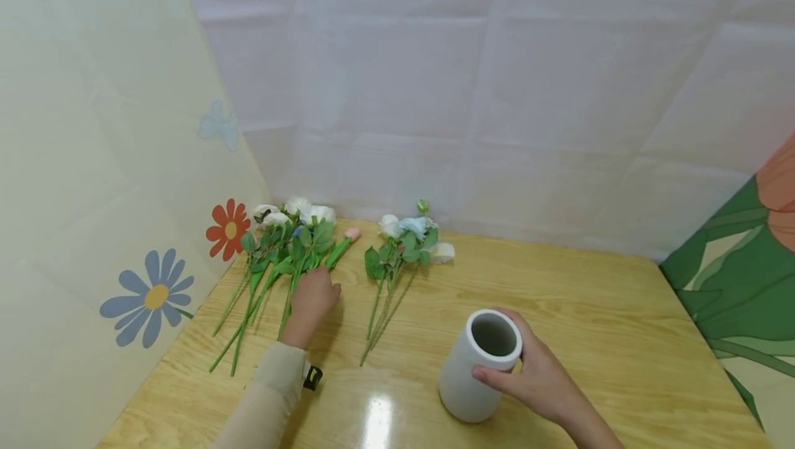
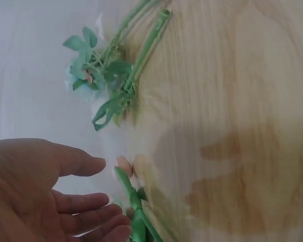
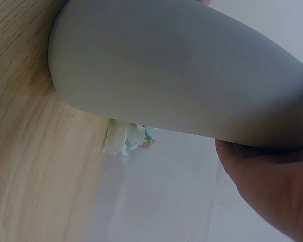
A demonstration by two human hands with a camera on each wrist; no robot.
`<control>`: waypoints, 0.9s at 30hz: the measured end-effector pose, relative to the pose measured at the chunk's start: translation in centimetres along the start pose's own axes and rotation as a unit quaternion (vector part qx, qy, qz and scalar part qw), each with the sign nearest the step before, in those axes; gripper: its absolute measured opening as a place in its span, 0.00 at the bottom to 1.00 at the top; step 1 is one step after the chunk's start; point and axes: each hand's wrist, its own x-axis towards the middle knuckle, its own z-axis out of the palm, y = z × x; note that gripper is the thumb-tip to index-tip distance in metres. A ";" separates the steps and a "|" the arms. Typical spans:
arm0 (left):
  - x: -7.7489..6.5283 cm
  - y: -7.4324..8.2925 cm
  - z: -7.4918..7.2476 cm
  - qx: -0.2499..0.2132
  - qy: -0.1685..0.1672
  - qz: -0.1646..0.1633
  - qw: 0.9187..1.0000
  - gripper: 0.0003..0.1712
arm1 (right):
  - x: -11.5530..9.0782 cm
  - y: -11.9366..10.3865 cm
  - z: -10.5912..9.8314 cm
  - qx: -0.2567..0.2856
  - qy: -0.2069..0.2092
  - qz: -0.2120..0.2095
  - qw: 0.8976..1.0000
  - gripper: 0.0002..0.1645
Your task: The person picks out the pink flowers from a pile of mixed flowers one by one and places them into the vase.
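My right hand [image 1: 542, 374] grips a pale grey-white vase [image 1: 462, 388] near its rim, thumb on the near side and fingers behind. The vase stands on the table with its mouth facing up. At the left, my left hand [image 1: 315, 297] reaches over a bunch of artificial flowers with white blooms [image 1: 301, 210] and green stems. In the left wrist view the thumb stands apart from the loosely bent fingers [image 2: 86, 202], whose tips are right beside a green stem. Closest to that hand lies a pink tulip [image 1: 352, 234]; its bud [image 2: 124, 165] shows past the thumb.
A smaller bunch with a white rose [image 1: 390, 226] and a light blue flower [image 1: 414, 227] lies mid-table, stems toward me. Behind the wooden table [image 1: 596, 304] hangs a pale cloth [image 1: 397, 90]. Printed cloths with flower pictures flank both sides.
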 end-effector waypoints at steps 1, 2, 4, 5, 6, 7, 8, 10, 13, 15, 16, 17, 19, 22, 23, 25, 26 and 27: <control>0.0 -0.2 -0.1 -0.002 -0.002 -0.002 1.000 0.17 | 0.0 0.0 0.0 0.001 0.000 0.000 1.000 0.46; 0.0 -0.4 -0.1 -0.001 -0.003 -0.001 1.000 0.16 | 0.0 0.0 0.0 0.001 0.001 -0.001 1.000 0.46; 0.1 -0.7 0.0 -0.006 -0.008 -0.002 1.000 0.17 | 0.0 0.0 0.0 0.001 0.002 -0.006 1.000 0.46; 0.1 -0.8 0.0 -0.008 -0.010 -0.003 1.000 0.18 | 0.0 0.0 0.0 0.002 0.003 -0.009 1.000 0.46; 0.1 -0.9 0.0 -0.010 -0.011 -0.003 1.000 0.18 | 0.0 0.0 0.0 0.003 0.004 -0.011 1.000 0.46; 0.1 -1.0 0.1 -0.010 -0.012 -0.003 1.000 0.19 | 0.0 0.0 0.0 0.004 0.004 -0.013 1.000 0.45; 0.1 -1.1 0.1 -0.009 -0.015 -0.003 1.000 0.19 | 0.0 0.0 0.0 0.005 0.005 -0.016 1.000 0.45; 0.2 -1.2 0.2 -0.006 -0.018 -0.003 1.000 0.19 | 0.0 0.0 0.0 0.007 0.006 -0.019 1.000 0.45; 0.2 -1.3 0.3 -0.001 -0.020 -0.004 1.000 0.19 | -0.1 0.1 0.0 0.007 0.005 -0.022 1.000 0.45; 0.2 -1.4 0.3 0.003 -0.024 -0.007 1.000 0.19 | -0.1 0.1 0.1 0.008 0.004 -0.020 1.000 0.45; 0.2 -1.4 0.3 0.003 -0.024 -0.009 1.000 0.19 | -0.1 0.1 0.1 0.008 0.005 -0.020 1.000 0.45; 0.2 -1.5 0.4 0.004 -0.025 -0.010 1.000 0.20 | -0.1 0.1 0.1 0.007 0.005 -0.021 1.000 0.45; 0.2 -1.6 0.5 0.006 -0.028 -0.008 1.000 0.18 | 0.0 0.1 0.1 0.007 0.005 -0.020 1.000 0.45; 0.2 -1.9 0.6 0.005 -0.024 -0.002 1.000 0.13 | 0.1 0.2 0.1 0.009 0.006 -0.023 1.000 0.45; 0.2 -2.0 0.6 0.005 -0.023 0.000 1.000 0.11 | 0.1 0.2 0.1 0.009 0.005 -0.024 1.000 0.45; 0.1 -2.1 0.7 0.007 -0.015 0.007 1.000 0.09 | 0.1 0.1 0.1 0.011 0.004 -0.024 1.000 0.45; 0.1 -2.2 0.7 0.010 -0.011 0.011 1.000 0.08 | 0.0 0.1 0.0 0.012 0.003 -0.023 1.000 0.45; 0.2 -2.3 0.8 0.016 -0.008 0.017 1.000 0.09 | 0.0 0.1 0.0 0.012 0.002 -0.022 1.000 0.44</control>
